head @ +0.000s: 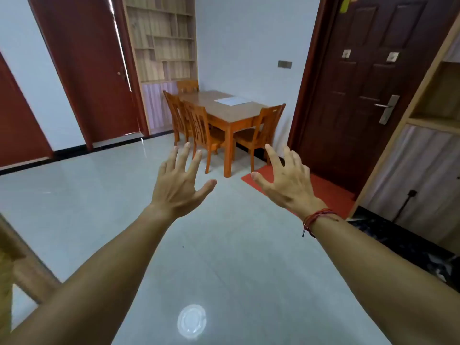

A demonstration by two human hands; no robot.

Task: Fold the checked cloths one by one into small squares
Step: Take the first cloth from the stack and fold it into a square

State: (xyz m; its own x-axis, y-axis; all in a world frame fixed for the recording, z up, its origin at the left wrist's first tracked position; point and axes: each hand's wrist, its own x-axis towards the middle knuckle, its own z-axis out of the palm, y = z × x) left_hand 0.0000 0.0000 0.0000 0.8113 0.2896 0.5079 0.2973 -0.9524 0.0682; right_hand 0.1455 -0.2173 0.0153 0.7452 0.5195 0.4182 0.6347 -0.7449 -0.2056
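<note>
Left hand (pixel 180 186) and right hand (pixel 286 186) held out over the pale floor (pixel 99 207), both spread and empty.
They hung side by side, apart, fingers splayed, the right's slightly bent, a red string (pixel 316 220) at its wrist. On the far wooden table (pixel 224 114) lay a pale sheet (pixel 230 100); whether it was a checked cloth could not be told.

Left hand (pixel 178 183) and right hand (pixel 286 181) are extended forward above the grey floor (pixel 99 207), fingers spread, holding nothing. A red string bracelet (pixel 316 220) circles the right wrist. Ahead, a wooden bench (pixel 224 115) stands against the wall with four chairs (pixel 199 127) around it. A white sheet (pixel 232 100) lies near its wall-side edge. A red mat (pixel 326 189) lies before the dark door (pixel 368 95).
</note>
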